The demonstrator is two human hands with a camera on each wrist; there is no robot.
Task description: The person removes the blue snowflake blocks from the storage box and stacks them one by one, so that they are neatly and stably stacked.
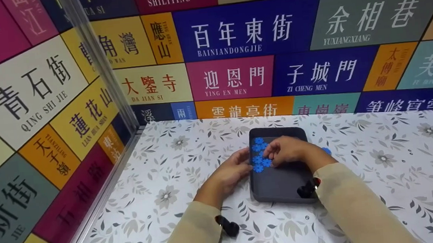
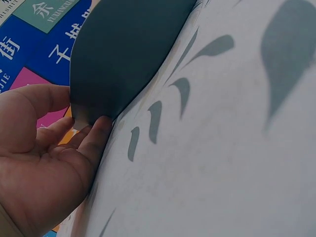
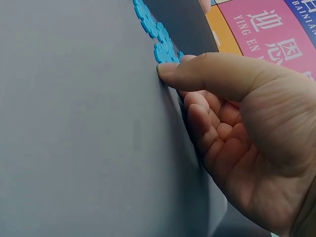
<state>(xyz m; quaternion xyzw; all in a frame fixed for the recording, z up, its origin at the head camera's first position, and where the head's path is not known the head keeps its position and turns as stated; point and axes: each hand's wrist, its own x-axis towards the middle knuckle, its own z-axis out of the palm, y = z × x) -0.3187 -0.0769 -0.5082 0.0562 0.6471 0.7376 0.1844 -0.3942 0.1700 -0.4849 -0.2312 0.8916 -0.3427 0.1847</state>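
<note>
A dark grey tray [image 1: 279, 184] lies on the table, with several flat blue flower-shaped plastic pieces [image 1: 259, 168] clustered along its left side. My left hand [image 1: 227, 175] holds the tray's left wall, fingers against the outside in the left wrist view. My right hand [image 1: 287, 150] reaches over the tray from the right, its thumb and index finger together at one blue flower-shaped piece [image 3: 164, 52]. The other right fingers are curled toward the palm. The index fingertip is mostly hidden behind the thumb in the right wrist view.
Another blue piece [image 1: 327, 151] shows past my right forearm, outside the tray. The table [image 1: 194, 225] has a floral cover. Walls with colourful street-name panels [image 1: 247, 28] stand behind and to the left. A small black device sits at each wrist.
</note>
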